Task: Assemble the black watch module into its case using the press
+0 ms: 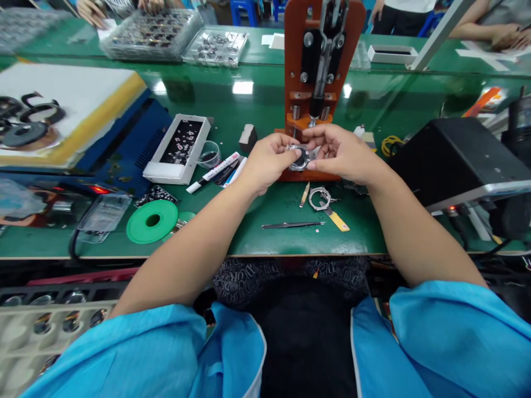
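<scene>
Between my two hands is a small round watch part (299, 159), dark-faced with a clear, shiny rim. My left hand (271, 160) pinches its left side, the thumb lying over the face. On the other side, my right hand (342, 153) has thumb and fingers closed at the right edge. Both hands are just in front of the base of an orange hand press (291, 72), below its plunger. Nearer me on the green bench lie a silver ring-shaped part (319, 198), black tweezers (292, 225) and a yellow-handled blade (338, 220).
To the left are a white box of small parts (202, 132), a clear cup (208, 155), a marker (215, 171) and a green spool (139, 225). A black machine (464, 160) stands right. Trays of parts (145, 36) and other people are across the bench.
</scene>
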A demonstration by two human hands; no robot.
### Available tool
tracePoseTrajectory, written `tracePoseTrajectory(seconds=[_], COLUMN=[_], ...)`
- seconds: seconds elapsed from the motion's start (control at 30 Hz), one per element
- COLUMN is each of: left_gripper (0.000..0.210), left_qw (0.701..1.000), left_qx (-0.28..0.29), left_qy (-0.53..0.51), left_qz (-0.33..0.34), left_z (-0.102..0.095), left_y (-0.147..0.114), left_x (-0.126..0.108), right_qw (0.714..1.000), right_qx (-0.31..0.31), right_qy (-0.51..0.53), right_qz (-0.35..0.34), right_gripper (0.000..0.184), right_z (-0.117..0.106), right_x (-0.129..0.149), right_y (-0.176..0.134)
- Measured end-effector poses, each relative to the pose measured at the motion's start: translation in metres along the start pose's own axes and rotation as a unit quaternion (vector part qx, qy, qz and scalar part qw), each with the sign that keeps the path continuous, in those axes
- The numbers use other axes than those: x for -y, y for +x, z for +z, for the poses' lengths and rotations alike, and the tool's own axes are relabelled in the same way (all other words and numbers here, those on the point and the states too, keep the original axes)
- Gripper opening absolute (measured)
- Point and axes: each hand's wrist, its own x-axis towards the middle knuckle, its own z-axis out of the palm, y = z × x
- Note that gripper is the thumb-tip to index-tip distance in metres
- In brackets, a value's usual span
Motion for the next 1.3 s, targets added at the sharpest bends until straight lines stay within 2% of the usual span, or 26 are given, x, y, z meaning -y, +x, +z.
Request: tracePoseTrajectory(seconds=[0.13,0.23,0.3,0.47,0.7,0.83,0.97,1.07,1.17,1.3], left_gripper=[0.02,0.026,0.028,0.027,0.028,0.019,0.01,0.007,0.004,0.007], left_qw=[0.998,0.997,0.996,0.992,0.992,0.997,0.991,0.986,0.976,0.936], left_qx=[0.05,0.075,0.083,0.106,0.093,0.021,-0.056,-0.061,-0.058,-0.046], left_qy=[0.029,0.017,0.007,0.007,-0.007,0.056,0.117,0.154,0.202,0.332], left_qz=[-0.012,-0.02,-0.037,-0.065,-0.081,-0.056,0.0,0.031,0.056,0.108], left_z=[-0.002,-0.003,-0.004,-0.007,-0.005,-0.002,-0.002,-0.005,-0.006,-0.007], left_y=[-0.004,-0.006,-0.006,-0.005,-0.007,-0.004,0.003,0.006,0.005,0.001], left_x=[-0.003,-0.005,-0.007,-0.009,-0.008,-0.008,-0.002,0.003,0.006,0.008], right_qw=[0.986,0.974,0.972,0.974,0.979,0.979,0.964,0.956,0.949,0.929], right_qx=[0.051,0.063,0.076,0.103,0.092,0.061,-0.02,-0.084,-0.122,-0.132], right_qy=[-0.144,-0.201,-0.208,-0.196,-0.18,-0.192,-0.256,-0.27,-0.284,-0.343], right_qz=[-0.062,-0.084,-0.077,-0.056,-0.036,0.011,0.061,0.076,0.055,0.043], right_gripper=[0.082,0.086,0.085,0.066,0.052,0.048,0.049,0.049,0.051,0.051], right_z=[0.001,0.002,0.002,0.005,0.009,0.002,-0.006,-0.001,0.011,0.021], right_x=[0.004,0.006,0.009,0.02,0.021,0.015,0.002,-0.008,-0.018,-0.028], right_y=[-0.005,-0.006,-0.007,-0.008,-0.009,-0.007,-0.002,0.003,0.007,0.011])
